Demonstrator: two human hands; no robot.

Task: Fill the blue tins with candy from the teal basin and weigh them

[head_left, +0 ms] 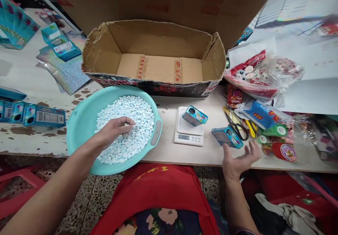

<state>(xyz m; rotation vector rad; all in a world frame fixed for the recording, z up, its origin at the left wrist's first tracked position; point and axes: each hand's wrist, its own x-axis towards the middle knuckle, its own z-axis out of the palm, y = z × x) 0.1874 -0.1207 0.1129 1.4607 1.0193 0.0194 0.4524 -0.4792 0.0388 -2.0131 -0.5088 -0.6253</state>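
Observation:
My left hand (116, 131) is over a turquoise basin (79, 129) with small pale blue-white candies (137, 136) heaped in it. Its fingers are curled together, and a few candies show between them. To the basin's right, a white kitchen scale (182, 125) with a lit display carries a small blue candy box (194, 116), which lies tilted. My right hand (241, 159) is palm up at the table's front edge, fingers spread, holding nothing. Just beyond it lies a second blue candy box (227, 137), close to the fingertips.
Behind the basin and scale stands an open cardboard carton (158, 66). Black scissors (237, 125), a yellow cutter (250, 128) and a red round tub (283, 152) lie on the right, before a plastic bag of toys (264, 74). More blue boxes (44, 115) line the left.

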